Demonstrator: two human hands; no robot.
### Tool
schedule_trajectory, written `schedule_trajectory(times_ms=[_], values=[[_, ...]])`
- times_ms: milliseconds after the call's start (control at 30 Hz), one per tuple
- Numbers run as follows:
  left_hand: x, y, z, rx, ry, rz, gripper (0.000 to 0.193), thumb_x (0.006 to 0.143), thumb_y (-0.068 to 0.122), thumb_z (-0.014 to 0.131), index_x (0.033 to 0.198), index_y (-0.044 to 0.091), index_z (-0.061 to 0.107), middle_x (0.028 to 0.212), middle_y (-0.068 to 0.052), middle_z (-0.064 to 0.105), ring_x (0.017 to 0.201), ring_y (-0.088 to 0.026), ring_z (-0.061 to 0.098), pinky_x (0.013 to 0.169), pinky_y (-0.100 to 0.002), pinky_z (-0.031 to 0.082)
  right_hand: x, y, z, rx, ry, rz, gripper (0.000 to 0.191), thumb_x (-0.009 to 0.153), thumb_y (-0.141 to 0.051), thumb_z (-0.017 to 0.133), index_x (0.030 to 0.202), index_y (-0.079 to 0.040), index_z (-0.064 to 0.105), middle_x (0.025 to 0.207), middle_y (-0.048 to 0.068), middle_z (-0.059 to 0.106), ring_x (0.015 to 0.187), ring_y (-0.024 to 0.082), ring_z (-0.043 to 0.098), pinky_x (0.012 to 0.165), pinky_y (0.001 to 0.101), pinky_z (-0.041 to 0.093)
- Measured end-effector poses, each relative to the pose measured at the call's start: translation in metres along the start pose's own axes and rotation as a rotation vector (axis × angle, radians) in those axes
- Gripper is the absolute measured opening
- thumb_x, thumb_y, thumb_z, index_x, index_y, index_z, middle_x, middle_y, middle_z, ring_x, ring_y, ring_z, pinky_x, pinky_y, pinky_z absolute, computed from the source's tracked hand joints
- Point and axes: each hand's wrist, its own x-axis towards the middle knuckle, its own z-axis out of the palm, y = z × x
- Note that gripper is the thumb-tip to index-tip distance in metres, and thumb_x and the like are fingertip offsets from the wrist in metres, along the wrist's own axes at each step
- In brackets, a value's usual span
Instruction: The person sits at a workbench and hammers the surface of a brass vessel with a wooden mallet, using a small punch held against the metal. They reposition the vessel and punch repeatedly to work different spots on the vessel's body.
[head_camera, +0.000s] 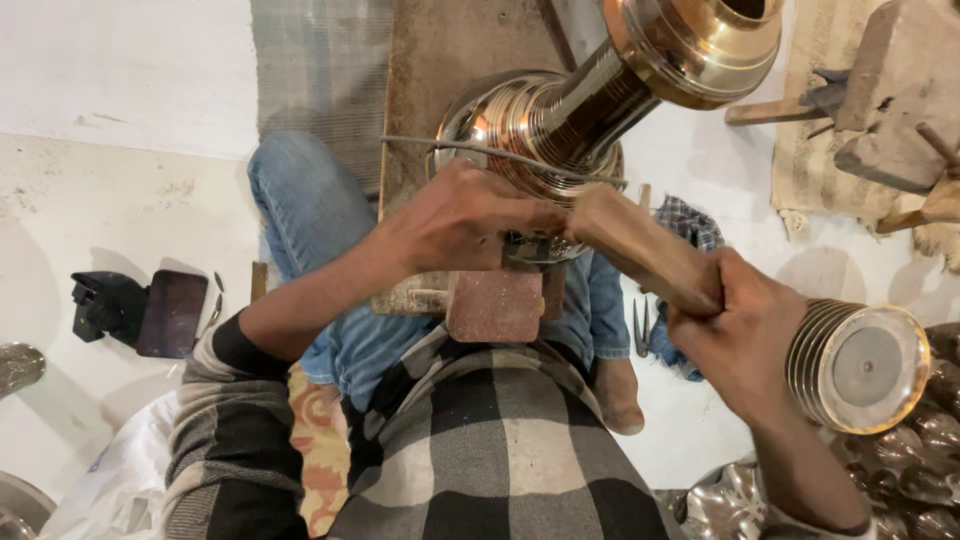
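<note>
Two bare hands work low in the frame above a checked shirt. At right, the right hand (735, 330) is clenched around a wooden mallet (640, 245), beside a ribbed brass cap (858, 367). Left of centre, the left hand (460, 215) presses against the base of a polished brass vessel (560, 120), fingers curled on something small I cannot make out. Beyond, the vessel's flared top reaches the upper edge, over a wooden board (440, 60).

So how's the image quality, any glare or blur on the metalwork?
Head view: bright glare streaks on the brass vessel and ringed piece; the vessel's top, close to the lens, looks soft; both hands, left and right, are fairly sharp; soft shadows on the floor.
</note>
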Motion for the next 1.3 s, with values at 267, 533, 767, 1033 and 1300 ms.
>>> schedule_trajectory(times_ms=[267,533,767,1033,1300], values=[[0.021,0.002,-0.023,-0.193,-0.108,0.229,0.039,0.085,0.025,0.083,0.122,0.025,0.072,0.091,0.003,0.08,0.072,-0.01,0.073,0.059,-0.028,0.055,-0.053,0.015,0.087,0.527,0.243,0.019,0.018,0.082,-0.007,0.072,0.092,-0.003,0.058,0.073,0.005,0.061,0.059,0.011,0.058,0.054,0.0286,0.047],[0.041,0.006,-0.036,-0.14,-0.388,0.332,0.021,0.093,0.016,0.07,0.11,0.025,0.077,0.056,0.001,0.065,0.046,-0.012,0.057,0.042,-0.036,0.039,-0.07,0.009,0.136,0.203,0.405,0.072,0.022,0.085,-0.003,0.077,0.086,-0.003,0.055,0.069,0.008,0.054,0.06,0.018,0.053,0.056,0.034,0.043],[0.032,0.003,-0.034,-0.238,-0.055,0.218,0.059,0.073,-0.007,0.068,0.123,0.024,0.075,0.084,0.001,0.076,0.06,-0.012,0.064,0.053,-0.031,0.048,-0.082,-0.015,0.141,0.544,0.358,0.417,0.021,0.083,-0.005,0.081,0.085,0.0,0.061,0.074,0.005,0.062,0.068,0.011,0.058,0.063,0.0282,0.048],[0.033,0.0,-0.032,-0.159,-0.126,0.129,0.067,0.068,-0.011,0.068,0.126,0.022,0.073,0.086,-0.002,0.08,0.063,-0.018,0.07,0.057,-0.037,0.054,-0.073,-0.04,0.116,0.768,0.291,0.365,0.052,0.08,-0.003,0.081,0.127,0.003,0.061,0.1,0.008,0.068,0.091,0.012,0.066,0.079,0.0268,0.054],[0.043,-0.002,-0.037,-0.155,-0.208,0.202,0.057,0.075,-0.005,0.076,0.124,0.025,0.075,0.087,-0.002,0.08,0.067,-0.017,0.073,0.057,-0.037,0.055,-0.079,-0.045,0.089,0.719,0.534,0.147,0.034,0.09,0.003,0.075,0.122,0.002,0.065,0.104,0.013,0.072,0.091,0.021,0.073,0.086,0.0312,0.061]])
